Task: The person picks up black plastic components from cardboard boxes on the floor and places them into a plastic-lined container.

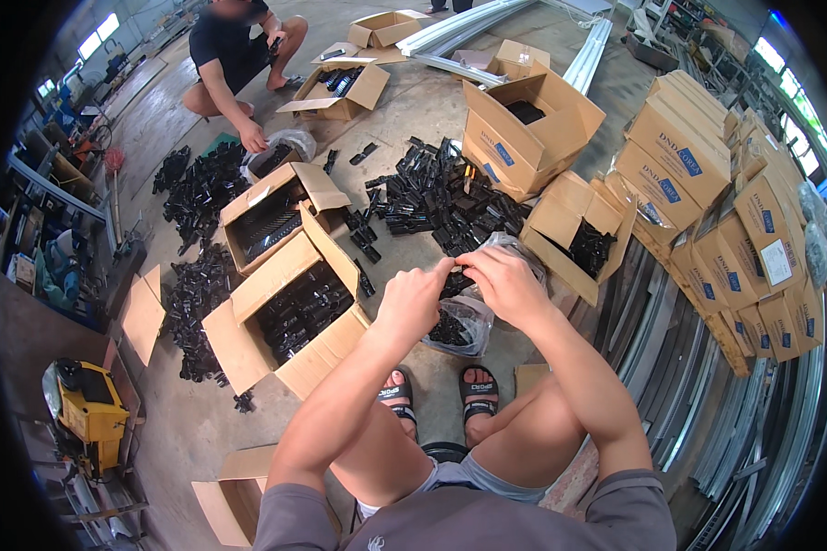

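Observation:
My left hand [415,296] and my right hand [505,286] meet in front of me, fingertips pinched together. Whatever they pinch is too small to make out. Below them a clear plastic bag [473,329] holds small black parts [448,328]. Just beyond my hands spreads a pile of black plastic pieces [432,188] on the concrete floor. To the left of my hands, an open cardboard box [326,363] is filled with black pieces. Right of them stands another open box [560,207] with small black parts inside.
Another person [239,64] crouches at the far left, one hand at a bag of parts. Stacked closed cartons [680,156] stand on a pallet at right, beside long metal profiles [652,367]. More black piles [198,312] lie left, near a yellow machine [92,413].

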Tool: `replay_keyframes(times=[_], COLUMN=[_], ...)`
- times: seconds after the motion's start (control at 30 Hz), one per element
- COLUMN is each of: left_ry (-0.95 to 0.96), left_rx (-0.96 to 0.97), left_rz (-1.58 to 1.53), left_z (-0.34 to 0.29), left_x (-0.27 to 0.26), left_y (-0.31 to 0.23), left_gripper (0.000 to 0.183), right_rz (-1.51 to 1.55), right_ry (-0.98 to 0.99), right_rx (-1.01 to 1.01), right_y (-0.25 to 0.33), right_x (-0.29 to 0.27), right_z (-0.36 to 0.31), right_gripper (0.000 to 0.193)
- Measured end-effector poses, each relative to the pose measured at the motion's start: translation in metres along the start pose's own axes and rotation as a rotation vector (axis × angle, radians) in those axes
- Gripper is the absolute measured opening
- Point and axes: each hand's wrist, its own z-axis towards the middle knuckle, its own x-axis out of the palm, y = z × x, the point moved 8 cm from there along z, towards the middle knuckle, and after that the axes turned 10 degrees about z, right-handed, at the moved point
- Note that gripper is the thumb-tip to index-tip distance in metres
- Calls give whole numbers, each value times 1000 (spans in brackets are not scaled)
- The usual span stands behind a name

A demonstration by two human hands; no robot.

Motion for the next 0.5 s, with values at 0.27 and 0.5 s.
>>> replay_keyframes(times=[0.27,0.5], left_ry=[-14,-8], left_rx=[-27,-45], left_rz=[-24,-46], left_z=[-2,-4], left_x=[-3,-7], left_y=[2,3], left_gripper=[66,66], right_rz=[-82,-122], right_ry=[-27,17], right_rx=[-66,-69], right_y=[0,6], right_x=[-2,-2], right_z=[3,4], right_gripper=[7,7])
